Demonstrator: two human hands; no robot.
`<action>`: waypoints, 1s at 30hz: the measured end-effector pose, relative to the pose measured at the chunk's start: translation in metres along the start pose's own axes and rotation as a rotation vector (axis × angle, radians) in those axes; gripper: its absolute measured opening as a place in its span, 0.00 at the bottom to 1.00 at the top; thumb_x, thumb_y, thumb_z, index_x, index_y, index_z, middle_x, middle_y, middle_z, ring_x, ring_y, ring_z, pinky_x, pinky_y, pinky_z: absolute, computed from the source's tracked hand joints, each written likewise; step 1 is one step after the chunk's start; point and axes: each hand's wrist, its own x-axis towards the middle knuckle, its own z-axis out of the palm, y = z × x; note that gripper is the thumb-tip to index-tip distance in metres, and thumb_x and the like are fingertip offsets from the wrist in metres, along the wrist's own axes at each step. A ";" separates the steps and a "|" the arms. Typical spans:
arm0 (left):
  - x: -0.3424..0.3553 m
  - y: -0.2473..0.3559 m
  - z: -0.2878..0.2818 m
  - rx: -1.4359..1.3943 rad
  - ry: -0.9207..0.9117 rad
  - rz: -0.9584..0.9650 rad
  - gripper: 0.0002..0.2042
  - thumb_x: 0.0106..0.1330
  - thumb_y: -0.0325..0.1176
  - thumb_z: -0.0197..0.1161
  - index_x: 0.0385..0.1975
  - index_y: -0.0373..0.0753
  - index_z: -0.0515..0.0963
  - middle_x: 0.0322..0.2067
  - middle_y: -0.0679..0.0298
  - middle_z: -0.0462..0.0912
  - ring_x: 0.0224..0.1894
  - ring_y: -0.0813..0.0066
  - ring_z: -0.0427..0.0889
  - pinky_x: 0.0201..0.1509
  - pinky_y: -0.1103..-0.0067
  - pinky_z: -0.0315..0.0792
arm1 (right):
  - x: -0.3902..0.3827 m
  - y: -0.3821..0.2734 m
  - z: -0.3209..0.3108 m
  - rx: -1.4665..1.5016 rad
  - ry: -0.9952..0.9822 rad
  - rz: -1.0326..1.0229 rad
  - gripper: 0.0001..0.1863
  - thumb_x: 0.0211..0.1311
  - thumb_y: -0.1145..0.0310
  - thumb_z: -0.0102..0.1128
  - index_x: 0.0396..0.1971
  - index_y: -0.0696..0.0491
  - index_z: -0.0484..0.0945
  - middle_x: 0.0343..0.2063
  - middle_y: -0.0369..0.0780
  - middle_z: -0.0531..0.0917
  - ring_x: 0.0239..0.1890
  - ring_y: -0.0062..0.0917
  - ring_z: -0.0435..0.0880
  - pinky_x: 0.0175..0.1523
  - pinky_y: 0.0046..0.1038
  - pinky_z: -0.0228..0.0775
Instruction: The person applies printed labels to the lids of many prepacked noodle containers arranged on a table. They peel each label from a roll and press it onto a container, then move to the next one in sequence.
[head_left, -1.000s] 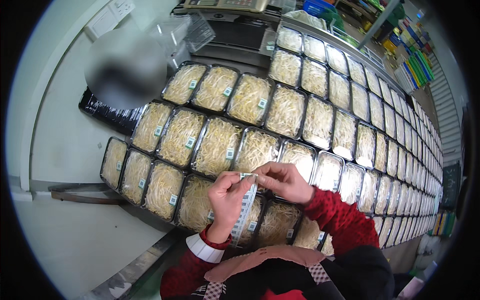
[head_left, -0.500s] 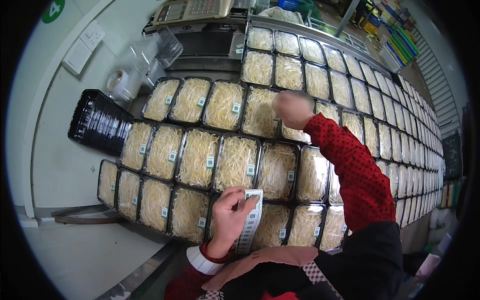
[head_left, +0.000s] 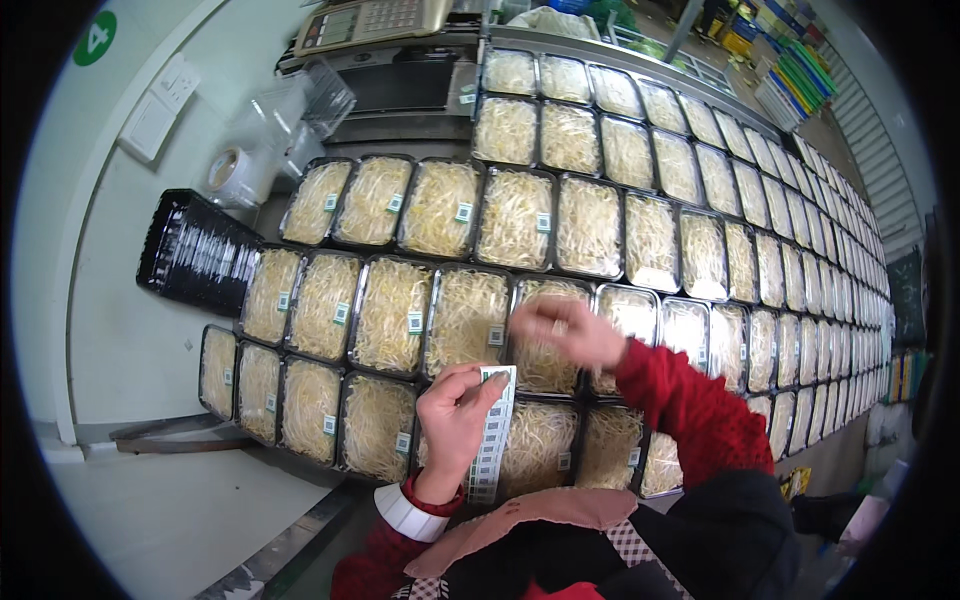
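Observation:
Rows of black trays of pale bean sprouts under clear film fill the surface, many bearing a small green-and-white square label. My left hand pinches the top of a long strip of printed labels, which hangs over the near trays. My right hand is just right of the strip's top, over a middle tray, its fingers blurred by motion; whether it holds anything I cannot make out.
A stack of black trays stands at left beside a white wall. Behind are clear containers, a tape roll, a beige keypad machine and coloured stacked crates beyond a metal rail.
My right hand left the strip, reached forward to a farther tray, and is coming back toward my left hand. That tray now shows a label. My left hand still holds the strip.

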 end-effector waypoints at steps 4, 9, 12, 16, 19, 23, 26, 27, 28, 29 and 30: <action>-0.004 -0.005 0.019 -0.002 -0.051 0.037 0.07 0.54 0.23 0.71 0.24 0.28 0.79 0.26 0.66 0.78 0.27 0.85 0.71 0.29 0.87 0.64 | -0.065 -0.014 0.044 0.491 0.153 0.101 0.12 0.66 0.69 0.56 0.43 0.60 0.78 0.36 0.37 0.83 0.40 0.17 0.79 0.46 0.22 0.72; -0.017 -0.004 0.049 -0.091 -0.081 -0.137 0.08 0.54 0.23 0.71 0.20 0.29 0.76 0.21 0.70 0.73 0.24 0.86 0.68 0.26 0.85 0.61 | -0.081 -0.011 0.022 0.008 0.373 -0.259 0.05 0.62 0.73 0.57 0.36 0.58 0.78 0.30 0.40 0.81 0.34 0.23 0.80 0.43 0.23 0.71; -0.033 -0.007 0.066 0.041 -0.193 0.020 0.08 0.54 0.20 0.69 0.18 0.32 0.76 0.20 0.72 0.71 0.23 0.88 0.65 0.26 0.86 0.59 | -0.044 0.023 -0.070 -0.292 0.503 -0.253 0.03 0.62 0.72 0.56 0.33 0.54 0.76 0.29 0.39 0.76 0.30 0.27 0.78 0.38 0.30 0.71; -0.044 -0.005 0.077 0.011 -0.196 0.000 0.08 0.54 0.22 0.71 0.22 0.30 0.76 0.24 0.70 0.74 0.24 0.87 0.67 0.25 0.86 0.59 | -0.005 0.070 -0.161 -1.081 0.389 -0.227 0.05 0.59 0.66 0.54 0.32 0.50 0.74 0.35 0.41 0.75 0.39 0.37 0.77 0.43 0.39 0.64; -0.049 0.003 0.078 0.057 -0.124 0.018 0.07 0.54 0.22 0.70 0.26 0.29 0.78 0.30 0.66 0.76 0.27 0.86 0.69 0.28 0.86 0.63 | 0.019 0.086 -0.176 -1.329 0.307 -0.258 0.07 0.54 0.69 0.55 0.34 0.51 0.74 0.38 0.40 0.74 0.45 0.34 0.73 0.46 0.36 0.63; -0.056 0.002 0.077 0.070 -0.037 0.078 0.06 0.55 0.22 0.70 0.29 0.28 0.80 0.36 0.62 0.78 0.32 0.83 0.73 0.33 0.87 0.67 | 0.036 0.097 -0.168 -1.420 0.254 -0.249 0.09 0.54 0.67 0.56 0.36 0.52 0.73 0.41 0.41 0.74 0.48 0.34 0.72 0.48 0.37 0.62; -0.059 0.000 0.075 0.079 -0.025 0.046 0.07 0.55 0.23 0.70 0.30 0.28 0.80 0.36 0.62 0.78 0.32 0.84 0.74 0.34 0.87 0.67 | 0.030 0.111 -0.167 -1.312 0.519 -0.229 0.12 0.53 0.66 0.58 0.38 0.52 0.74 0.44 0.41 0.74 0.49 0.34 0.71 0.51 0.38 0.61; -0.059 -0.001 0.075 0.081 -0.019 0.030 0.07 0.56 0.23 0.70 0.30 0.28 0.80 0.37 0.62 0.78 0.32 0.84 0.74 0.34 0.87 0.67 | 0.027 0.113 -0.165 -1.332 0.626 -0.257 0.14 0.56 0.63 0.59 0.41 0.53 0.75 0.45 0.43 0.75 0.47 0.36 0.74 0.51 0.40 0.65; -0.059 0.001 0.074 0.066 -0.016 0.014 0.07 0.56 0.24 0.70 0.30 0.28 0.80 0.36 0.63 0.78 0.32 0.85 0.73 0.34 0.87 0.67 | 0.021 0.098 -0.154 -1.178 0.584 -0.191 0.14 0.57 0.62 0.59 0.40 0.54 0.76 0.42 0.43 0.76 0.44 0.36 0.75 0.49 0.38 0.67; -0.058 0.004 0.073 0.052 -0.018 -0.001 0.07 0.56 0.24 0.70 0.30 0.28 0.80 0.36 0.63 0.78 0.32 0.85 0.73 0.34 0.87 0.67 | 0.008 0.084 -0.140 -1.022 0.543 -0.125 0.14 0.58 0.61 0.59 0.40 0.54 0.78 0.39 0.43 0.77 0.42 0.35 0.76 0.48 0.37 0.69; -0.056 0.007 0.072 0.029 -0.015 -0.013 0.07 0.57 0.24 0.70 0.30 0.28 0.80 0.36 0.64 0.78 0.31 0.86 0.73 0.33 0.87 0.67 | -0.006 0.062 -0.124 -0.874 0.500 -0.066 0.15 0.58 0.60 0.59 0.39 0.55 0.79 0.37 0.43 0.78 0.40 0.34 0.78 0.46 0.35 0.71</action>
